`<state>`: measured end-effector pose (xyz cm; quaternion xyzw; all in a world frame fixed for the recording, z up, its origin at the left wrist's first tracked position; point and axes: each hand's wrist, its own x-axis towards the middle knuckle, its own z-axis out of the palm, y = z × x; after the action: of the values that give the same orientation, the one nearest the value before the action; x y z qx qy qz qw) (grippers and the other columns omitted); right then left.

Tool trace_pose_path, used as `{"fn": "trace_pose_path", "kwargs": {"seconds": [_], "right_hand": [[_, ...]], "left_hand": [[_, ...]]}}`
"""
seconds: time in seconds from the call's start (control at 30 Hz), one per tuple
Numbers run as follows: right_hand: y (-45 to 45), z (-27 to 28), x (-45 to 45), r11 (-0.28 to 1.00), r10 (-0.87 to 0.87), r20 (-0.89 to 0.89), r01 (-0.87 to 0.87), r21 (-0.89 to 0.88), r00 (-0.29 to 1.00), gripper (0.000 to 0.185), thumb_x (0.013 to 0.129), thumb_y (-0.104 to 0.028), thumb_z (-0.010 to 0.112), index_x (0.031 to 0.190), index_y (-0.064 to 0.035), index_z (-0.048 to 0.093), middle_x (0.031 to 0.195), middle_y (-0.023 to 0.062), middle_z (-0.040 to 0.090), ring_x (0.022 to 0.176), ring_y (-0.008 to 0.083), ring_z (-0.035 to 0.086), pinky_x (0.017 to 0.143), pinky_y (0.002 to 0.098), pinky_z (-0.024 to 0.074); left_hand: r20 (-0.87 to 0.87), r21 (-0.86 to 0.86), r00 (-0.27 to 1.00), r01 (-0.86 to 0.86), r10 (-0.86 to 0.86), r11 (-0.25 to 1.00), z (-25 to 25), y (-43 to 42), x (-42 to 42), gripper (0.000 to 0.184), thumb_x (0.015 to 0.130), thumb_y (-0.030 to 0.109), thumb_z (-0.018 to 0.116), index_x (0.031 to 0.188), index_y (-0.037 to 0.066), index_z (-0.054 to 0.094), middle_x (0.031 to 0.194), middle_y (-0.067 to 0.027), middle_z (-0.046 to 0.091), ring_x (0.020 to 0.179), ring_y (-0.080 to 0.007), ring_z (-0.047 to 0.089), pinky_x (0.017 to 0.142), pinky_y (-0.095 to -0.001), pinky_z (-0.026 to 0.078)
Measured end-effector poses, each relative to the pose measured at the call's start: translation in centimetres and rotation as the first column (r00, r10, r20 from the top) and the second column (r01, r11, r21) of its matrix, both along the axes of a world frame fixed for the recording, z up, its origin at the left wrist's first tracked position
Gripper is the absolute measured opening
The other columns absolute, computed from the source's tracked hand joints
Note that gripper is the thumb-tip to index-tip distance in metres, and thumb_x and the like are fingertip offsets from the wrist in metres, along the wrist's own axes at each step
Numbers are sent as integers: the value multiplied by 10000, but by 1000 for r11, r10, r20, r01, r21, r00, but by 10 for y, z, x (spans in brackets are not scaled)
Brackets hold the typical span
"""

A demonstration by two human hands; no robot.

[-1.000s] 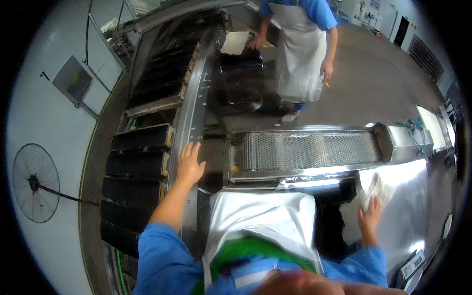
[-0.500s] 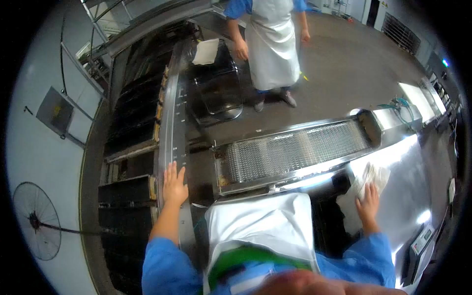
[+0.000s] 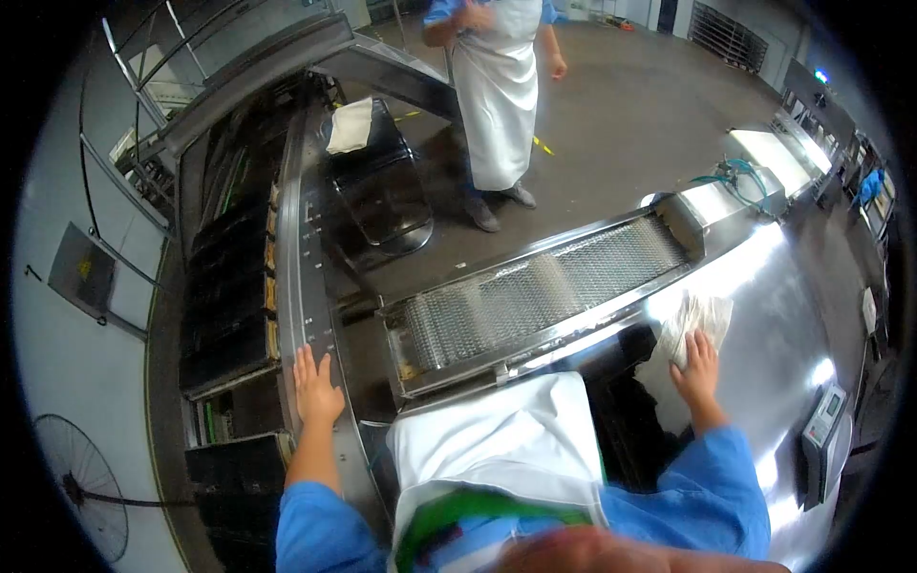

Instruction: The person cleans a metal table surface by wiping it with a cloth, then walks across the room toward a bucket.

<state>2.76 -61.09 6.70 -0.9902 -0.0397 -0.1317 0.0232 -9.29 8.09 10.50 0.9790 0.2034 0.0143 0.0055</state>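
Observation:
My left hand [image 3: 318,390] lies flat with its fingers apart on the metal rail [image 3: 304,239] beside the row of black trays [image 3: 229,315]. On the right, my right hand [image 3: 697,371] rests with spread fingers on the lower edge of a crumpled pale cloth [image 3: 694,325]. That cloth lies on the shiny steel table [image 3: 764,382]. Between my hands, beyond my white apron [image 3: 497,430], runs a wire-mesh conveyor [image 3: 544,291].
A co-worker in a white apron [image 3: 497,105] stands past the conveyor, near a black chair [image 3: 382,191] with a pale cloth [image 3: 351,125] on it. A small scale [image 3: 821,435] sits at the right. A fan [image 3: 81,487] is at the lower left.
The view has turned, so the conveyor slants more. The co-worker has raised one hand to the chest. My hands remain on the rail and the cloth.

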Motion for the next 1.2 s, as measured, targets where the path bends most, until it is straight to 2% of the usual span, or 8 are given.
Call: {"fn": "trace_pose_path", "kwargs": {"seconds": [0.07,0.33,0.43,0.5,0.63,0.7,0.9,1.2], "right_hand": [[4,4,-2,1000,0,4,0,-7,1000,710,715,-259,736,1346,-69,472,1440,172,417,1348,356,354,1098,468,294],[6,4,2,998,-54,-26,53,-27,998,726,703,-257,742,1354,-89,466,1442,166,416,1355,346,350,1099,466,290],[8,8,2,998,-50,-28,50,-23,998,717,705,-259,739,1348,-90,470,1441,163,417,1353,344,351,1097,465,293],[8,7,2,999,-48,-26,48,-24,998,710,708,-260,737,1345,-89,472,1440,161,418,1352,342,353,1095,465,296],[4,0,0,998,-48,-14,48,-40,999,732,702,-277,761,1344,-111,452,1447,146,403,1354,339,339,1098,492,290],[5,0,-2,998,-46,-10,46,-43,999,741,698,-279,765,1347,-112,450,1445,145,405,1348,339,346,1092,489,298],[7,0,0,999,-29,16,30,-42,999,735,690,-275,772,1332,-95,461,1434,159,414,1332,339,366,1083,470,312],[6,-1,-3,1000,10,34,-9,-25,999,743,688,-264,769,1338,-76,459,1428,176,418,1327,361,369,1075,481,316]], "left_hand": [[-15,7,1000,-5,6,1000,0,0,0,667,734,141,713,1360,103,487,1576,-161,169,1472,-310,101,1195,-420,135],[-96,52,995,-9,14,999,-5,3,1,620,755,162,697,1342,111,505,1574,-139,193,1474,-305,99,1194,-417,140],[-68,31,998,-7,9,999,-5,2,1,527,755,155,692,1266,101,577,1548,-120,273,1471,-310,104,1193,-426,152],[-113,23,993,-15,17,1000,-1,-1,3,386,756,149,682,1136,84,666,1492,-106,383,1468,-316,117,1192,-435,163],[-74,-17,997,-15,14,1000,-6,4,0,270,753,145,677,1010,79,721,1428,-98,471,1463,-320,135,1191,-440,170],[-7,-43,1000,-10,10,999,-12,8,-1,175,754,144,669,898,89,752,1355,-92,546,1456,-324,160,1190,-442,175],[172,-22,983,65,-61,998,-38,23,-3,116,740,123,650,720,88,759,1189,-103,655,1427,-345,238,1178,-461,206],[108,-28,994,31,-28,999,-24,14,-1,112,736,103,648,724,97,759,1214,-76,646,1425,-338,239,1172,-455,223]]}}
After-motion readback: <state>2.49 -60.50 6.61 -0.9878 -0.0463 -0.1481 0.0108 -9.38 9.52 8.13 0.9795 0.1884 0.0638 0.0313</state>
